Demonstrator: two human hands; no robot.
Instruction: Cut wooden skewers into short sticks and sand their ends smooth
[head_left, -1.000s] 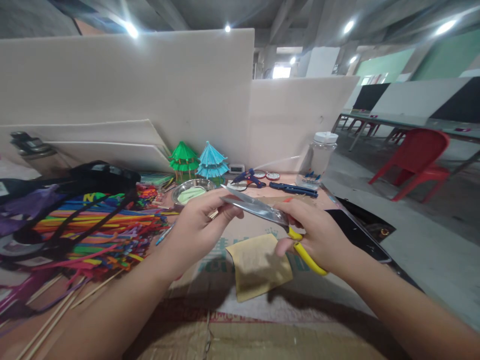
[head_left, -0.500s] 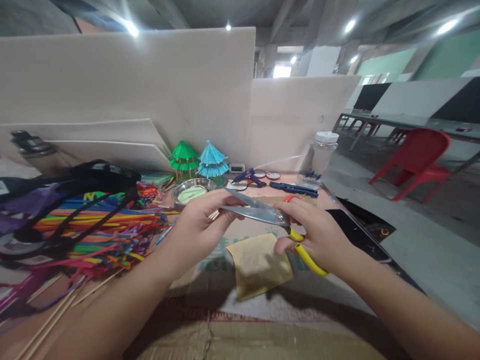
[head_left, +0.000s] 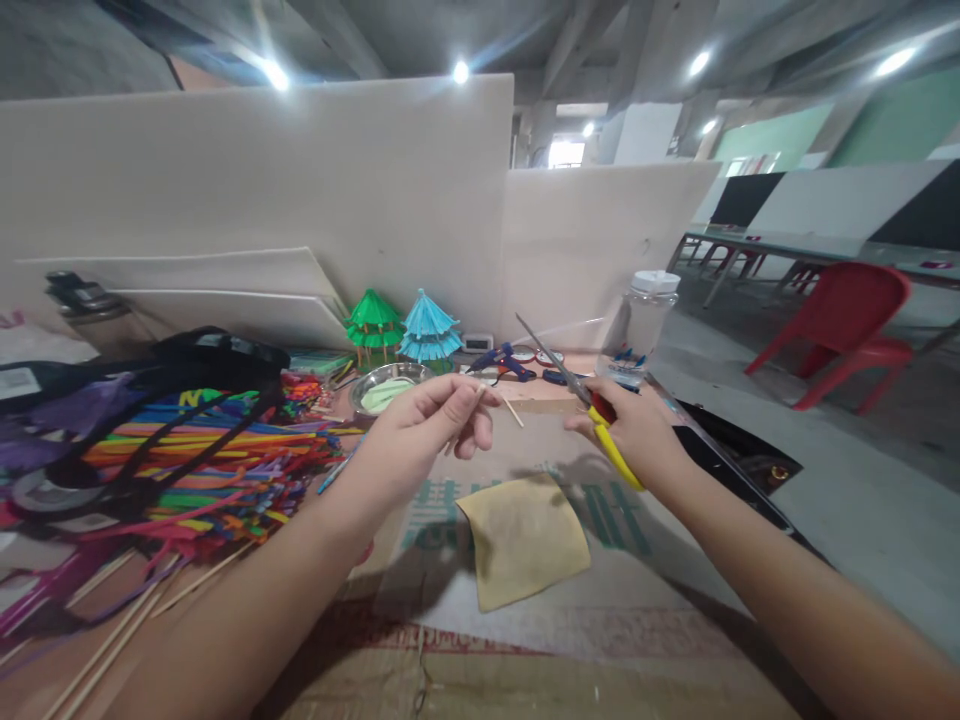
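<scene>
Past the tan sheet [head_left: 529,545], I see right hand [head_left: 628,425], curled round scissors [head_left: 553,355], swung clear of left hand [head_left: 442,418], pinched shut with short stick [head_left: 514,412] at fingertips, so snip looks done.

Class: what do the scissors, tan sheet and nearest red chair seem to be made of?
Scissors: thin grey blades, seemingly metal; evenly yellow handle, probably plastic.
Tan sheet: matt, perhaps paper or sandpaper, bending at its edge.
Nearest red chair: probably moulded plastic, from its smooth curved back.
</scene>
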